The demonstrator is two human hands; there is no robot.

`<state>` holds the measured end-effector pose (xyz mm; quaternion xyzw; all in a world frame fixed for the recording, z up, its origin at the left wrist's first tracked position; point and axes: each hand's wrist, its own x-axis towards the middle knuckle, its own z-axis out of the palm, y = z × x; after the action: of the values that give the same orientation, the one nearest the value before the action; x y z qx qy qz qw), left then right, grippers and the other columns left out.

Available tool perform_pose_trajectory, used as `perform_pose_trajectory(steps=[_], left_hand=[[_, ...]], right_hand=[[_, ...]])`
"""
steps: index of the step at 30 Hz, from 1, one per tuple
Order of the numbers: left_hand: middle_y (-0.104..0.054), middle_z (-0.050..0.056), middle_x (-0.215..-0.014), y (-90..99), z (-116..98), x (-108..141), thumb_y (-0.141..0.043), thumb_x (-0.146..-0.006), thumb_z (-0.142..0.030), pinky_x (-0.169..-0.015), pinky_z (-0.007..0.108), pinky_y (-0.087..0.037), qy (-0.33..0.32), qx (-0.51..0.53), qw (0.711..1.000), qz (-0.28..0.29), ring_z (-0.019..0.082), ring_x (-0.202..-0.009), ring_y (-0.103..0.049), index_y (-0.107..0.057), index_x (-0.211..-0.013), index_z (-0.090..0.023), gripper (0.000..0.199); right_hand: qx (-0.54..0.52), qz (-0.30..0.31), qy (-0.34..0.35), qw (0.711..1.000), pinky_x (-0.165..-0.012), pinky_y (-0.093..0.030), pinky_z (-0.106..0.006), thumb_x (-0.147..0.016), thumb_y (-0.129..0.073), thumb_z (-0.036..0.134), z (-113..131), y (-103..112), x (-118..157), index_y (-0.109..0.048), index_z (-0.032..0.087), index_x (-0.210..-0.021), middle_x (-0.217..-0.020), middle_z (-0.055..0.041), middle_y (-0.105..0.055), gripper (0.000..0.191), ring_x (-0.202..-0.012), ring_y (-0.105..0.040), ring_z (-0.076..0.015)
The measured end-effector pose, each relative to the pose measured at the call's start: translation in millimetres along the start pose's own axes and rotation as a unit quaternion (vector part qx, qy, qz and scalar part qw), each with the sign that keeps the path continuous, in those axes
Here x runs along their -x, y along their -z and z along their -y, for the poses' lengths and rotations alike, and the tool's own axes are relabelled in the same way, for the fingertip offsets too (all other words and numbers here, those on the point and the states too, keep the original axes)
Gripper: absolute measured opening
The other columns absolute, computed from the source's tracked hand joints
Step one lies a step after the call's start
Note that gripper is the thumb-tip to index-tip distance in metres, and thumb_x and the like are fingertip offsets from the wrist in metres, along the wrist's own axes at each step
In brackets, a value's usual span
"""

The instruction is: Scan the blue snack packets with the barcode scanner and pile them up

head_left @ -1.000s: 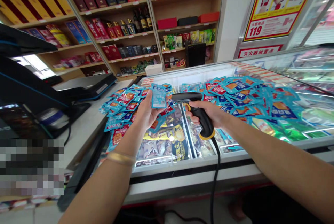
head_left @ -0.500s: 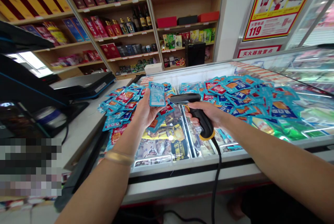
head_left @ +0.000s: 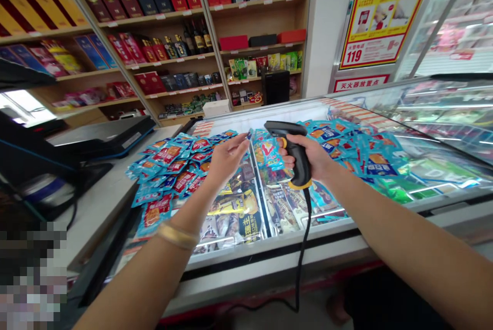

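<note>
Left hand (head_left: 228, 158) pinched what looked like a snack sachet (head_left: 250, 134) edge-on; right hand (head_left: 311, 154) gripped the barcode scanner (head_left: 300, 165) just beside it. Left pile (head_left: 169, 160) and right pile (head_left: 370, 148) sat on the chest freezer (head_left: 215, 279). I judged it midway; couldn't tell which was done.

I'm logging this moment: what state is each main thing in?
Left hand: pinching a small packet
Right hand: closed around the scanner
Scanner: held up, handle downward
Cable: attached, hanging slack
Other packets: loosely heaped on the glass-topped case
Glass-topped case: seemingly shut
Shelves: stocked
</note>
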<state>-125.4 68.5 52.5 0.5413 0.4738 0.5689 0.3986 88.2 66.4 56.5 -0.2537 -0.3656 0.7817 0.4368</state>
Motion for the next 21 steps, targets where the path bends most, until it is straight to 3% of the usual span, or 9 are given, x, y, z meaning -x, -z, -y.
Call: perform_pose_trajectory(steps=[4, 7, 12, 16, 21], left_hand=[[-0.073, 0.006, -0.106, -51.8, -4, -19, -0.072, -0.077, -0.037, -0.099, 0.040, -0.046, -0.141, -0.133, 0.978, 0.077, 0.026, -0.105, -0.063, -0.074, -0.106, -0.023, 0.032], [-0.067, 0.009, -0.119, -95.9, -6, -29, -0.063, -0.085, -0.034, -0.105, 0.043, -0.040, -0.212, -0.255, 0.934, 0.130, 0.027, -0.114, -0.059, -0.070, -0.116, -0.024, 0.033], [-0.046, 0.014, -0.146, -154.8, 3, -34, -0.043, -0.096, -0.033, -0.113, 0.049, -0.031, -0.204, -0.414, 0.862, 0.212, 0.032, -0.134, -0.042, -0.055, -0.135, -0.020, 0.043], [-0.036, 0.012, -0.153, -170.0, 16, -33, -0.030, -0.099, -0.033, -0.113, 0.062, -0.020, -0.173, -0.466, 0.832, 0.246, 0.036, -0.142, -0.029, -0.040, -0.145, -0.024, 0.048], [-0.022, 0.007, -0.160, -152.5, 10, -25, -0.036, -0.097, -0.043, -0.113, 0.066, -0.007, -0.182, -0.458, 0.840, 0.226, 0.036, -0.147, -0.009, -0.032, -0.148, -0.033, 0.052]], right_hand=[[0.008, -0.057, 0.078, 0.995, -0.041, -0.036, -0.021, -0.077, -0.064, 0.031, 37, 39, 27, -0.055, 0.018, -0.077, -0.066, -0.0005, -0.050, 0.016, -0.047, -0.037, -0.0077], [0.006, -0.114, 0.119, 0.986, -0.040, -0.035, -0.022, -0.076, -0.064, 0.029, 61, 69, 52, -0.056, 0.019, -0.077, -0.067, -0.0008, -0.049, 0.013, -0.047, -0.034, -0.0081], [0.010, -0.187, 0.154, 0.970, -0.040, -0.034, -0.023, -0.074, -0.064, 0.032, 75, 104, 77, -0.056, 0.021, -0.074, -0.066, -0.0005, -0.046, 0.014, -0.048, -0.032, -0.0084], [0.038, -0.197, 0.160, 0.966, -0.040, -0.035, -0.023, -0.072, -0.064, 0.036, 72, 115, 80, -0.056, 0.020, -0.072, -0.066, 0.0001, -0.043, 0.018, -0.048, -0.031, -0.0081], [0.056, -0.182, 0.174, 0.966, -0.040, -0.036, -0.024, -0.076, -0.062, 0.038, 74, 106, 79, -0.054, 0.022, -0.074, -0.066, -0.0004, -0.043, 0.018, -0.048, -0.031, -0.0094]])
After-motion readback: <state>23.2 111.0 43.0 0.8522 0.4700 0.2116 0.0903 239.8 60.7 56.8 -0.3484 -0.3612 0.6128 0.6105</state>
